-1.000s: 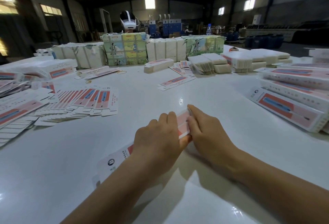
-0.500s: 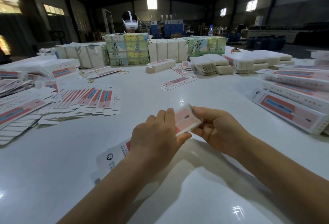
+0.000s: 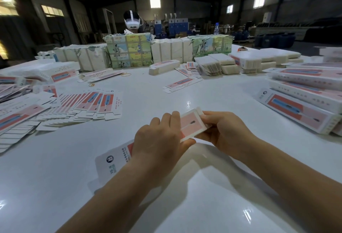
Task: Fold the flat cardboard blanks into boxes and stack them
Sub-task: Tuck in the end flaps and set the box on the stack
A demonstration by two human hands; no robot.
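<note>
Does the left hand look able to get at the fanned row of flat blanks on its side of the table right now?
Probably not at once: the left hand grips the box that both hands are folding. Otherwise the way looks free: bare table lies between it and the fanned blanks.

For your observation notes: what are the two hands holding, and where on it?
One cardboard blank: left hand grips its middle, right hand pinches its far end.
</note>
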